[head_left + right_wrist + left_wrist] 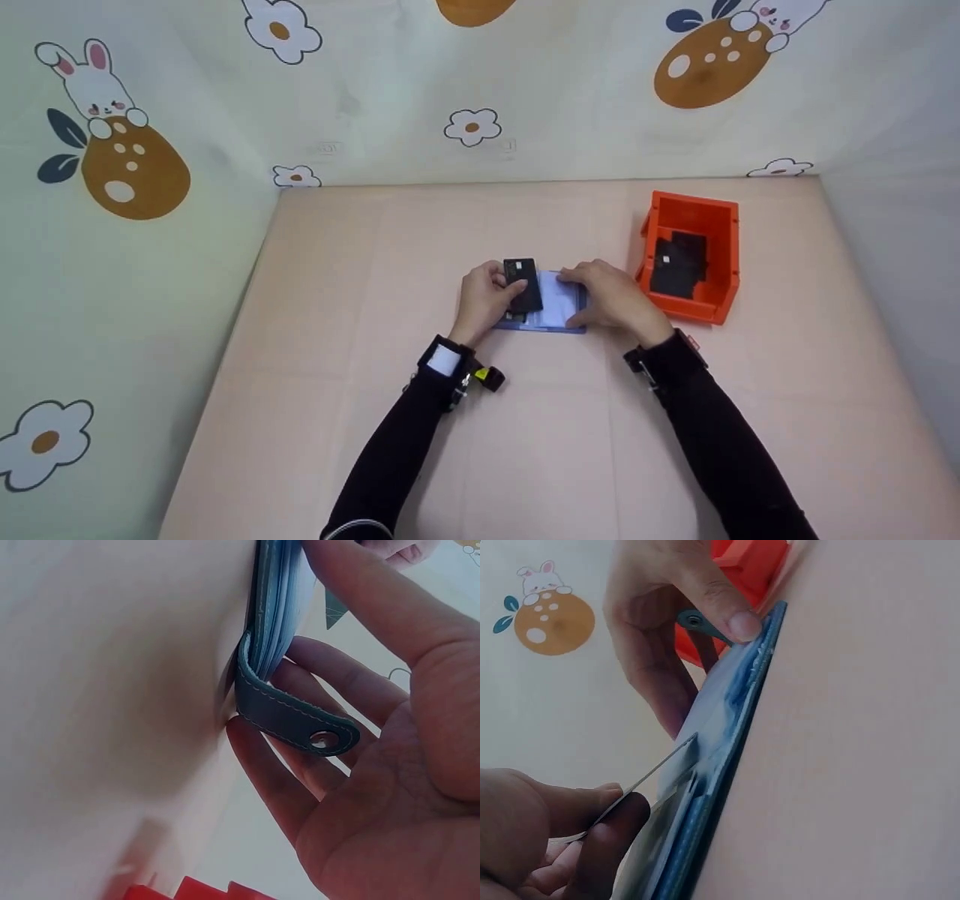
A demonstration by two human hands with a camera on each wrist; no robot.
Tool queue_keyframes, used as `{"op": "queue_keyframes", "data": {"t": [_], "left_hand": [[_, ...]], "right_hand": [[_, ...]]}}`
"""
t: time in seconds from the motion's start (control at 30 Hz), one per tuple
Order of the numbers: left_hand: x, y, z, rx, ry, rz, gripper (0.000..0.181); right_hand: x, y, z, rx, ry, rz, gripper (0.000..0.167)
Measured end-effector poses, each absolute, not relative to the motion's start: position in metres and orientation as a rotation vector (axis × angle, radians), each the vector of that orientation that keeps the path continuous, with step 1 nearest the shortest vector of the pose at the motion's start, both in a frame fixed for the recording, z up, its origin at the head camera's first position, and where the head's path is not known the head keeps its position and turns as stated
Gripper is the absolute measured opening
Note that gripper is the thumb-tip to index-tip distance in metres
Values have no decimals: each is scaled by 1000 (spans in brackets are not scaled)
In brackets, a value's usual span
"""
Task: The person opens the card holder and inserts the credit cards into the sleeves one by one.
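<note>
A blue card holder [560, 304] lies spread on the table, with pale clear sleeves on its right side. My left hand [482, 300] pinches a black card [523, 289] between thumb and fingers, above the holder's left half. Seen from the left wrist, the card [658, 763] is tilted, with its far edge at the sleeves. My right hand [611, 296] grips the holder's right side, thumb at the near edge and fingers at the far edge. A strap with a metal snap [300, 718] sticks out from the holder beside the right palm.
An orange-red bin [724, 262] stands to the right of the right hand. Several black cards [679, 266] lie inside it. A patterned cloth wall [390, 112] rises behind the pale tabletop [360, 300].
</note>
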State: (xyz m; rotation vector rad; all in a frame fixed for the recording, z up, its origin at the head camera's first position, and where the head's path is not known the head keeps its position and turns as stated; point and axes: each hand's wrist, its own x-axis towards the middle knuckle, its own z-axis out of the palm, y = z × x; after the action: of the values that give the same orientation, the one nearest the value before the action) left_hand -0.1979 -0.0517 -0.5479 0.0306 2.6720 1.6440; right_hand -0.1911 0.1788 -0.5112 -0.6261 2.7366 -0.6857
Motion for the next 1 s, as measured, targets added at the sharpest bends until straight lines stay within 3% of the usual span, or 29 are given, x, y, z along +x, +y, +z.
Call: {"op": "queue_keyframes", "data": {"t": [0.6,1.0], "left_hand": [[-196,-48,-545,138,2774,1468,20],[-189,-44,-545,105,2694,1468,33]], "right_hand": [[-193,180,-510,-612,2730,-702,77],[-192,180,-511,-599,2723,-696,77]]}}
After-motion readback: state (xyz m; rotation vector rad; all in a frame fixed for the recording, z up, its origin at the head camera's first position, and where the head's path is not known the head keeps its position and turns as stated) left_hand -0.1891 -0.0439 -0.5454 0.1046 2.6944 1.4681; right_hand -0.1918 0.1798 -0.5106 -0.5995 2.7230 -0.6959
